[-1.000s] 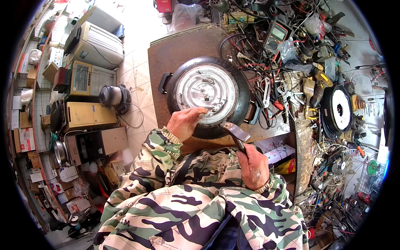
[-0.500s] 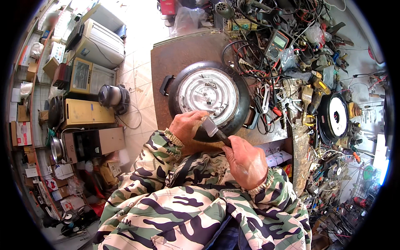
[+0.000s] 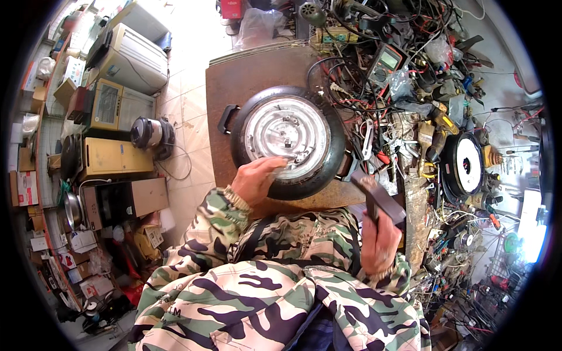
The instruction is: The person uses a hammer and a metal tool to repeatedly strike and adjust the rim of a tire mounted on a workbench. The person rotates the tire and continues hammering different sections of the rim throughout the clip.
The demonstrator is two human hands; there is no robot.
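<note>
Pan (image 3: 288, 139) seemingly beneath left hand (image 3: 255, 179)

One pan (image 3: 287, 131) is sitting central; two handles (image 3: 225, 119) are jutting at ten and four o'clock; two hands are showing: left hand (image 3: 256, 180) seven-thirty, right hand (image 3: 379, 241) four-thirty; one hammer (image 3: 384, 201) at four; one multimeter (image 3: 386, 65) at two.

Strong light whitens the floor (image 3: 190, 61) beyond the left grip (image 3: 256, 178); glare (image 3: 533, 234) flares well right of the slightly blurred right grip (image 3: 379, 241); shelves (image 3: 39, 137) far left of both curve into black.
</note>
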